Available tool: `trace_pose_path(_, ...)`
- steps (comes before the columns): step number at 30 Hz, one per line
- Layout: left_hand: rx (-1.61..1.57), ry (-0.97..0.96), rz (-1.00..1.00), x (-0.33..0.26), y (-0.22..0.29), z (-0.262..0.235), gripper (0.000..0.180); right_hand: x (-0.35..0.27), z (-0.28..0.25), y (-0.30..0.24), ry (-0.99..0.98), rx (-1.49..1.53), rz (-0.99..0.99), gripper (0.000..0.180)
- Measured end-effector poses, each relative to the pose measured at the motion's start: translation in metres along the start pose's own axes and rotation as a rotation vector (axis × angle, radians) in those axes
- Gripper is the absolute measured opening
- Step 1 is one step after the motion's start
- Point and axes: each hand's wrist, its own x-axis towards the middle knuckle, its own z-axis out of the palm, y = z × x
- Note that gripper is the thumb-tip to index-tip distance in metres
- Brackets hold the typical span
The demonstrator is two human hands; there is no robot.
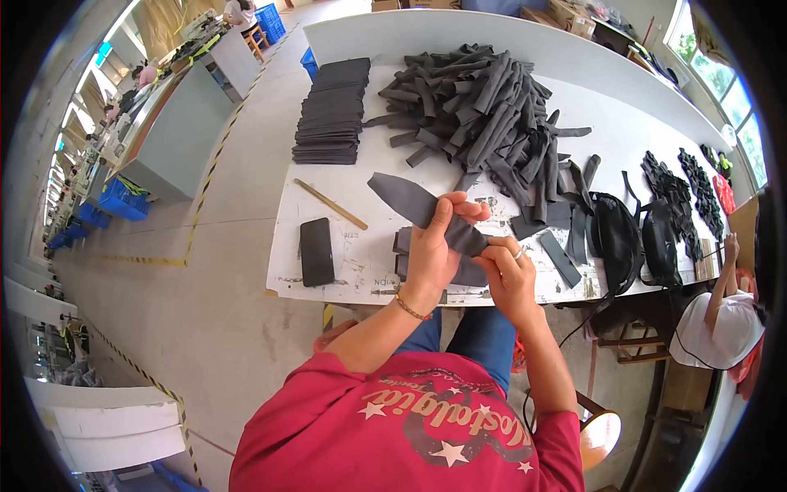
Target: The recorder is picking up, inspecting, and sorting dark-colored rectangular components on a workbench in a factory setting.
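grey fabric strip (pixel 426 211), long, flat and pointed at its far end, is held above the near edge of the white worktop (pixel 328 197). left hand (pixel 432 250) has its fingers closed around the strip's middle; right hand (pixel 510 275) pinches the near end between closed fingers, apparently to keep the piece taut for handling. just beneath lie a few folded grey pieces (pixel 403 246). left of them a black phone (pixel 316 251) lies flat, beside a slim wooden stick (pixel 330 204). farther off, a neat stack of flat dark pieces (pixel 331 111) sits left of a loose heap of grey rolled strips (pixel 484 107). black bags (pixel 635 238) lie to the right.
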Motion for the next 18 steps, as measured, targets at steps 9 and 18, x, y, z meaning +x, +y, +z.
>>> trace_pose_path(9, -0.113, 0.052, -0.029, -0.006, -0.009, -0.002, 0.031, 0.011, 0.01, -0.002, 0.034, 0.054, -0.057, 0.017)
trace_pose_path(18, -0.127, 0.071, -0.047, -0.007, -0.016, -0.007, 0.03, 0.012, 0.016, 0.003, 0.003, 0.049, -0.055, 0.015)
